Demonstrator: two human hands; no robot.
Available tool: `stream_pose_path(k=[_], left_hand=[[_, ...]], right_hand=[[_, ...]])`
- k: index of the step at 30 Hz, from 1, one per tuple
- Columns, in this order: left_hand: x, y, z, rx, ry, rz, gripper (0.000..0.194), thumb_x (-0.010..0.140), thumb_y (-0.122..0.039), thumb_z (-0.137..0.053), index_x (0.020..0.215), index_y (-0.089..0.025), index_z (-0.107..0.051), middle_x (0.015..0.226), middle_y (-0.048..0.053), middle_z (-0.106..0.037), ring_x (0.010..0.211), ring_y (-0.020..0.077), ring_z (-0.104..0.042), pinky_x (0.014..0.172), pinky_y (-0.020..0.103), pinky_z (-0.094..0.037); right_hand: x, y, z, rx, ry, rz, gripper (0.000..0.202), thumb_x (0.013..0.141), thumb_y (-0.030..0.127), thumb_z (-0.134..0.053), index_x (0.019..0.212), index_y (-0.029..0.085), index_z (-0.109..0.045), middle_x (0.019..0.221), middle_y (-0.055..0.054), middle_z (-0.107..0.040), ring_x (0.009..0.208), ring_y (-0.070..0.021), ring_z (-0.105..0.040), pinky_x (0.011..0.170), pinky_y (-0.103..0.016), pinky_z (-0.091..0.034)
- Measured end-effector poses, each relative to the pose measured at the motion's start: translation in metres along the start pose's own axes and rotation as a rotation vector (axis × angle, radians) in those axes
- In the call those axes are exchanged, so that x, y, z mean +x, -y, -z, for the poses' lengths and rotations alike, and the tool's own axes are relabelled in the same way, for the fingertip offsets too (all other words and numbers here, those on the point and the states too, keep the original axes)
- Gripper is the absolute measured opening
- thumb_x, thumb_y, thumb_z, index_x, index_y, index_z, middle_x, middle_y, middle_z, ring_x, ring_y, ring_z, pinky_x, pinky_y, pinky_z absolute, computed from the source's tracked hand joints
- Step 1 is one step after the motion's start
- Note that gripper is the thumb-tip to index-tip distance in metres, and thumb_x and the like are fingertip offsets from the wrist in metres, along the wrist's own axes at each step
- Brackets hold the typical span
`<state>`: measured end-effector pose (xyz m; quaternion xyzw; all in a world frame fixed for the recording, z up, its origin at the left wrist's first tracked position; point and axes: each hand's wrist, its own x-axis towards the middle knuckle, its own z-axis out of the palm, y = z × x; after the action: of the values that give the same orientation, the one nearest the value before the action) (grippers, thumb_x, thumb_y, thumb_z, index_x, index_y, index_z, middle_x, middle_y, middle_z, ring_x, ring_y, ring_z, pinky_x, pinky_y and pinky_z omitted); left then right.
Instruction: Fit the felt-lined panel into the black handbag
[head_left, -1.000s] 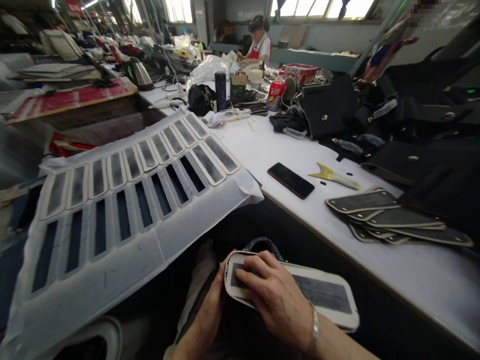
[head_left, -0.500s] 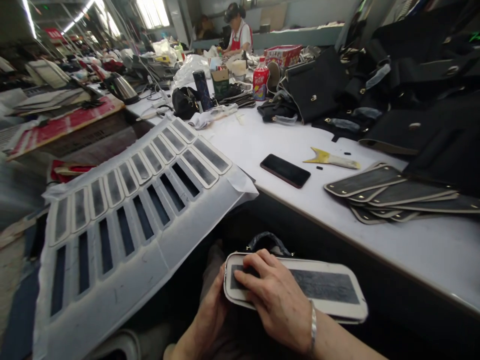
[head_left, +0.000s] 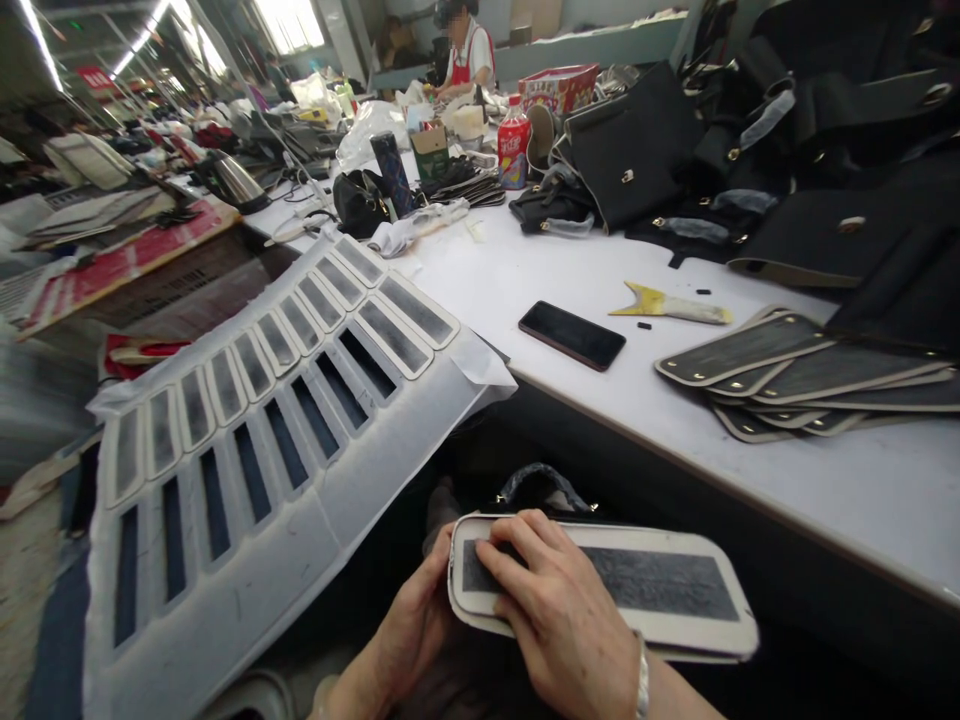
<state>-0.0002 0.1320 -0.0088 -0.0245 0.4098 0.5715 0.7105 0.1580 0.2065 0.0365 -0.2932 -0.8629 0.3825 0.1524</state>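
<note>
A long pale panel with rounded corners and a dark central strip (head_left: 660,582) lies face up over my lap, its right end farther from me. My left hand (head_left: 420,615) grips its left end, thumb along the edge, other fingers hidden beneath. On top, my right hand (head_left: 559,590) rests with bent fingers pressing the strip near the left end. Behind the panel rises a plastic-wrapped bag handle (head_left: 544,480) with metal fittings. To the left, a slanted pale sheet (head_left: 300,540) bears rounded pieces with dark strips and a row of narrow open slots.
On the white table (head_left: 487,270) are a phone (head_left: 572,335), a yellow scraper-like tool (head_left: 667,303), stacked dark flaps (head_left: 787,365), black bags (head_left: 637,150) and a red bottle (head_left: 514,145). A person in a red apron (head_left: 470,55) is at the back.
The view has shifted slightly. The panel's right end sits a little farther right and lower in view. Both hands keep their places near its left end.
</note>
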Motion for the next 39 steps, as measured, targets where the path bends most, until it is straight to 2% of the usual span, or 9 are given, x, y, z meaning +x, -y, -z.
stream_pose_path(k=[3, 6, 10, 18, 24, 29, 32, 36, 39], left_hand=[[0.000, -0.005, 0.010, 0.055, 0.124, 0.012, 0.038, 0.090, -0.039, -0.062, 0.124, -0.021, -0.066, 0.129, 0.003, -0.063, 0.135, 0.0253, -0.044, 0.121, 0.038, -0.027], [-0.002, -0.015, 0.014, 0.207, 0.132, 0.029, 0.041, 0.097, -0.034, -0.050, 0.136, -0.023, -0.057, 0.136, 0.003, -0.058, 0.133, 0.0269, -0.046, 0.116, 0.044, -0.034], [-0.004, -0.023, 0.010, 0.311, 0.120, 0.062, 0.045, 0.094, -0.035, -0.056, 0.138, -0.025, -0.054, 0.135, 0.008, -0.059, 0.126, 0.0307, -0.052, 0.108, 0.048, -0.040], [-0.011, -0.014, 0.000, 0.198, 0.080, 0.044, 0.043, 0.090, -0.035, -0.064, 0.132, -0.026, -0.060, 0.133, 0.009, -0.060, 0.127, 0.0300, -0.051, 0.105, 0.042, -0.044], [-0.013, -0.010, -0.003, 0.202, 0.012, 0.035, 0.051, 0.088, -0.039, -0.067, 0.136, -0.026, -0.056, 0.132, 0.009, -0.061, 0.121, 0.0301, -0.056, 0.101, 0.043, -0.048], [-0.011, -0.004, -0.005, 0.190, -0.011, 0.013, 0.049, 0.087, -0.039, -0.069, 0.133, -0.025, -0.057, 0.131, 0.009, -0.061, 0.127, 0.0287, -0.052, 0.107, 0.041, -0.043], [-0.006, 0.003, 0.003, 0.215, -0.007, -0.023, 0.045, 0.089, -0.038, -0.067, 0.131, -0.024, -0.057, 0.133, 0.008, -0.059, 0.131, 0.0283, -0.048, 0.110, 0.039, -0.039], [0.003, 0.010, 0.019, 0.325, 0.014, -0.108, 0.045, 0.094, -0.038, -0.058, 0.136, -0.026, -0.052, 0.141, 0.008, -0.053, 0.133, 0.0294, -0.046, 0.111, 0.041, -0.039], [0.005, 0.010, 0.023, 0.497, 0.012, -0.187, 0.041, 0.097, -0.038, -0.052, 0.137, -0.028, -0.051, 0.147, 0.005, -0.048, 0.139, 0.0260, -0.039, 0.118, 0.039, -0.028]], right_hand=[[0.000, 0.000, -0.001, 0.012, -0.010, -0.012, 0.027, 0.084, 0.003, -0.051, 0.105, 0.018, -0.058, 0.114, -0.008, -0.057, 0.103, -0.0260, -0.046, 0.092, -0.047, -0.044], [0.000, -0.001, -0.003, 0.020, -0.011, -0.012, 0.028, 0.084, 0.003, -0.051, 0.105, 0.018, -0.059, 0.115, -0.007, -0.057, 0.104, -0.0258, -0.046, 0.093, -0.047, -0.044], [0.000, -0.002, -0.004, 0.001, -0.009, -0.011, 0.029, 0.083, 0.003, -0.052, 0.106, 0.019, -0.059, 0.116, -0.007, -0.056, 0.105, -0.0260, -0.045, 0.094, -0.047, -0.044], [-0.001, 0.002, -0.001, -0.011, 0.004, -0.019, 0.032, 0.081, 0.002, -0.052, 0.106, 0.019, -0.060, 0.114, -0.006, -0.056, 0.104, -0.0249, -0.045, 0.094, -0.045, -0.044], [-0.001, 0.003, -0.001, -0.025, -0.002, -0.023, 0.030, 0.081, 0.002, -0.052, 0.104, 0.019, -0.060, 0.115, -0.006, -0.056, 0.104, -0.0250, -0.045, 0.094, -0.045, -0.043], [-0.002, 0.003, 0.000, -0.024, -0.009, -0.014, 0.028, 0.083, 0.003, -0.050, 0.104, 0.019, -0.060, 0.115, -0.007, -0.057, 0.104, -0.0253, -0.046, 0.094, -0.046, -0.044], [-0.001, 0.001, -0.002, -0.015, -0.016, 0.006, 0.027, 0.083, 0.005, -0.051, 0.105, 0.018, -0.061, 0.114, -0.007, -0.058, 0.102, -0.0251, -0.048, 0.092, -0.045, -0.045], [0.001, -0.009, -0.008, -0.059, -0.133, 0.088, 0.036, 0.077, 0.003, -0.055, 0.110, 0.018, -0.061, 0.110, -0.006, -0.062, 0.097, -0.0244, -0.051, 0.085, -0.040, -0.048], [0.002, -0.015, -0.013, -0.108, -0.201, 0.135, 0.043, 0.074, 0.003, -0.055, 0.114, 0.017, -0.062, 0.110, -0.006, -0.063, 0.095, -0.0252, -0.052, 0.080, -0.038, -0.049]])
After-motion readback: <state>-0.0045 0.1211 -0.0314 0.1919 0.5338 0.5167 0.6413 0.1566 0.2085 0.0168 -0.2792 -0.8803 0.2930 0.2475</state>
